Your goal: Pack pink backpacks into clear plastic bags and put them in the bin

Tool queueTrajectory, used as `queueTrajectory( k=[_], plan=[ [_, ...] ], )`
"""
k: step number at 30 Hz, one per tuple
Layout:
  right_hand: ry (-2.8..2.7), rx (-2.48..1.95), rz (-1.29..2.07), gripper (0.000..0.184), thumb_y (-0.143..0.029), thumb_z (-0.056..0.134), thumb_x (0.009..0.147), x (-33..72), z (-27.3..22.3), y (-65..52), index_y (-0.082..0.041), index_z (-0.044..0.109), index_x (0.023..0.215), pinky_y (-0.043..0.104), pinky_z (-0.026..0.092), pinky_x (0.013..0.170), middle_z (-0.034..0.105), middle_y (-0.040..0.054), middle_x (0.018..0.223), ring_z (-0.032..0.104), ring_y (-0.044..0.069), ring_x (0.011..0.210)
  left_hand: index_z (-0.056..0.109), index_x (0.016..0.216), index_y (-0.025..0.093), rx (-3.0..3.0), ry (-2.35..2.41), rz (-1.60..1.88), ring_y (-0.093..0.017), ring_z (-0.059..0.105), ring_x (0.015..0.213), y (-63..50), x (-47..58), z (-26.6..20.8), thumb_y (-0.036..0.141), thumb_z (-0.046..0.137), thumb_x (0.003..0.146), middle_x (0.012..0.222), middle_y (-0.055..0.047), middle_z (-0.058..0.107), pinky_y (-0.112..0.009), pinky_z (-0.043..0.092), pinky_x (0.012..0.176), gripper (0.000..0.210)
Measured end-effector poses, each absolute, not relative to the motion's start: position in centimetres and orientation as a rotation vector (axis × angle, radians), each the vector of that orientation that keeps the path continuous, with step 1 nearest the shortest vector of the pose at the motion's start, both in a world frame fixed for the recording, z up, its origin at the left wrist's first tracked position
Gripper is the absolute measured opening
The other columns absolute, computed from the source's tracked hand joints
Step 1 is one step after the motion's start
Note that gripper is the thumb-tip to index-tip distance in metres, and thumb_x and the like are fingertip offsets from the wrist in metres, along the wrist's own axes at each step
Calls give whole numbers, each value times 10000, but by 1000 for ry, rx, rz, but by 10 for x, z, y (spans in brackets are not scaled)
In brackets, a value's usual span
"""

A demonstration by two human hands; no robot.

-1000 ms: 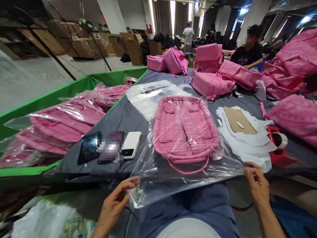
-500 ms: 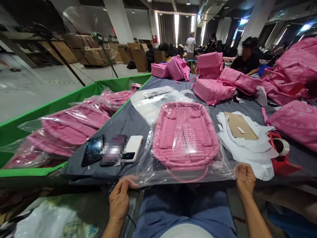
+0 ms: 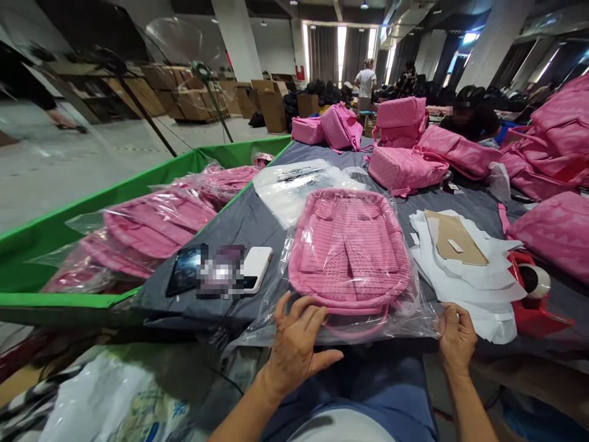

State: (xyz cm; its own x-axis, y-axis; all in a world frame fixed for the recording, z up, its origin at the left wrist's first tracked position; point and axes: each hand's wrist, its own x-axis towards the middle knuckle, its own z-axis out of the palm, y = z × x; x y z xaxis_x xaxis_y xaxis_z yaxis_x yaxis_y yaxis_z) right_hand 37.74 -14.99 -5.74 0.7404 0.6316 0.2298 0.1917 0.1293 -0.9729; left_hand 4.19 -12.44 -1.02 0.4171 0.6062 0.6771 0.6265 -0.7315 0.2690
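A pink backpack [image 3: 352, 252] lies inside a clear plastic bag [image 3: 257, 316] at the table's front edge, its top handle toward me. Fingers spread, my left hand [image 3: 301, 341] rests on the plastic by the backpack's lower left edge. At the bag's right front corner, my right hand [image 3: 456, 334] pinches the plastic film between thumb and fingers. Beside that hand are white paper sheets [image 3: 494, 307] with a piece of brown cardboard [image 3: 455, 238] on top.
Phones and a white power bank [image 3: 257, 269] lie at the left. A red tape dispenser [image 3: 538, 313] stands at the right. Bagged pink backpacks fill a green-edged bin [image 3: 59, 299]. More pink backpacks [image 3: 407, 169] and flat plastic bags [image 3: 299, 181] lie farther back.
My left hand has let go of the bag's left front corner and moved right onto the plastic beside the backpack, fingers spreading. My right hand still grips the other corner.
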Motion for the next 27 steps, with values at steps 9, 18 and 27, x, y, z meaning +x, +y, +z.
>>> queueTrajectory(
  k=[9, 18, 27],
  plan=[
    [-721, -1419, 350, 563, -744, 665, 802, 378, -58, -150, -188, 633, 885, 263, 355, 444, 389, -107, 432, 364, 92, 384, 743, 859, 284, -2721, -1323, -1212, -202, 639, 869, -123, 31, -16, 336, 626, 969, 725, 17, 721, -495, 230, 1150, 170],
    [-711, -1533, 139, 609, -784, 577, 838, 378, -54, -154, -182, 641, 913, 267, 363, 477, 505, -45, 519, 461, 130, 454, 695, 824, 236, -2750, -1253, -1185, -212, 604, 886, -82, 44, 7, 332, 475, 1044, 760, -9, 696, -442, 336, 1041, 326],
    [-883, -1793, 398, 771, -924, 563, 655, 392, -49, -130, -176, 682, 795, 281, 314, 445, 450, -53, 454, 405, 134, 432, 581, 669, 220, -2993, -1525, -1212, -201, 543, 756, -62, 44, -1, 394, 473, 1016, 714, -12, 589, -330, 403, 727, 403]
  ],
)
